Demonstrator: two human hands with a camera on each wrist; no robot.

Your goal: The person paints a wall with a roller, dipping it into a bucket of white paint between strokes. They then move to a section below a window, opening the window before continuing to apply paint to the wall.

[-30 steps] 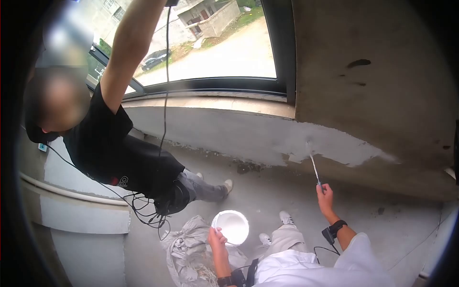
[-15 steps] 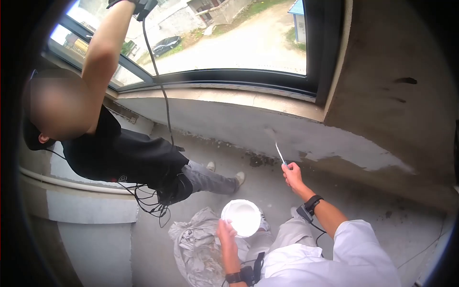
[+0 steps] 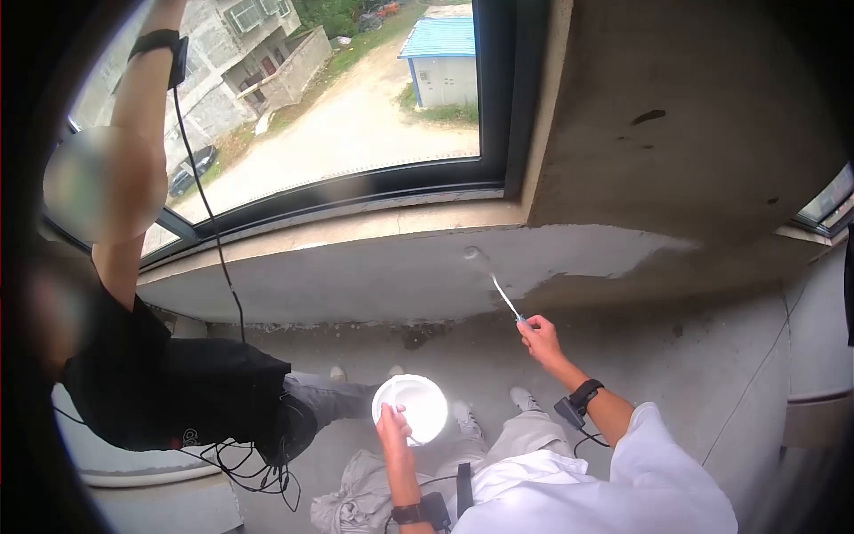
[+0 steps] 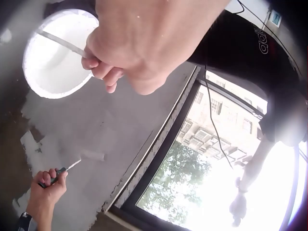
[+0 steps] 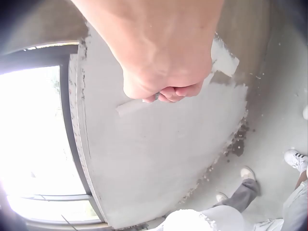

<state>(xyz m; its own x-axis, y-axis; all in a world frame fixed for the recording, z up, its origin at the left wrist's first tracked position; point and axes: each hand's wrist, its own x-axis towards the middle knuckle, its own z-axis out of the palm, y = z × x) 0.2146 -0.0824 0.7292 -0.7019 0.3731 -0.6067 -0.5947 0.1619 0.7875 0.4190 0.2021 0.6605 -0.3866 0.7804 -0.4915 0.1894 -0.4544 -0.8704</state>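
My right hand (image 3: 540,340) grips the handle of a small paint roller (image 3: 507,298). Its white sleeve (image 5: 129,108) lies against the painted lower wall (image 3: 374,271) beneath the window. In the left wrist view the roller's wire frame (image 4: 74,164) runs from the fist to that wall. My left hand (image 3: 395,432) holds a white bucket (image 4: 32,72) by its bail handle (image 4: 61,42), fingers curled round it. Pale paint shows inside the bucket, which hangs in front of my legs. In the right wrist view the back of my hand hides most of the roller handle.
Another person in a black shirt (image 3: 178,378) stands at the left, one arm raised by the window, with loose cables (image 3: 258,467) at the waist. Crumpled grey cloth (image 3: 351,489) lies on the floor near my left arm. Unpainted brown wall (image 3: 676,169) continues at the right.
The roller has travelled left along the wall, then slightly back right toward the window corner. The bucket stays in my left hand. The head view has shifted, and the other person appears farther left.
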